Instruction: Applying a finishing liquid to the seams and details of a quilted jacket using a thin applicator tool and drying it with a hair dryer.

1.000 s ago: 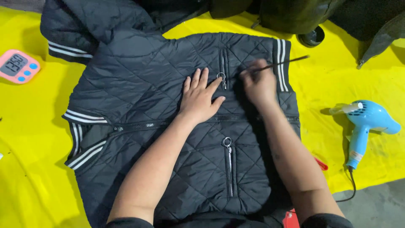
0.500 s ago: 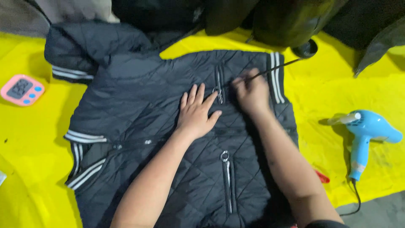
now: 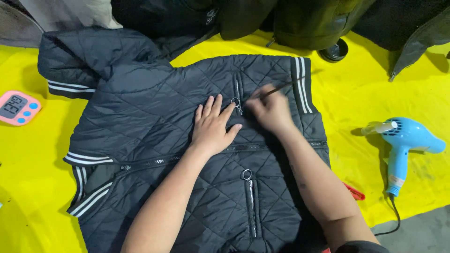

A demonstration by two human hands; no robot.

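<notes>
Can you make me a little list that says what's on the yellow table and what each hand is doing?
surface: yellow table cover
main thing: black quilted jacket with white-striped cuffs, spread flat
left hand: pressed flat on the jacket, beside the upper pocket zipper pull
right hand: holds a thin dark stick-like tool near that zipper; the tool is blurred
lower pocket zipper: closed, ring pull at the top
right side: blue hair dryer, lying down, cord attached
left edge: pink digital timer
top: a pile of dark garments
</notes>
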